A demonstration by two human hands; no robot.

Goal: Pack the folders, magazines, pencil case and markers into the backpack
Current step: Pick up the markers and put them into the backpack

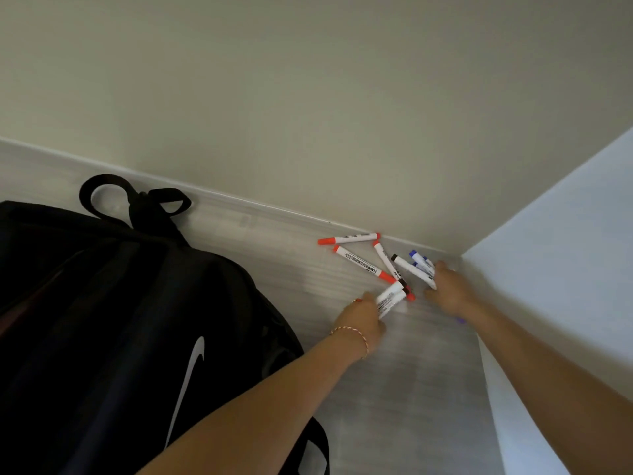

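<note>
A black backpack with a white swoosh lies on the grey table at the left, its carry loop toward the wall. Several whiteboard markers lie in the far right corner: red-capped ones, a black-capped one and blue-capped ones. My left hand grips two or three white markers, their caps pointing up and right. Over the blue and black markers lies my right hand, its fingers curled around them, with a blue tip showing below the wrist.
The grey table meets a beige wall along the back and a pale panel on the right, which form a tight corner around the markers. No folders, magazines or pencil case are in view.
</note>
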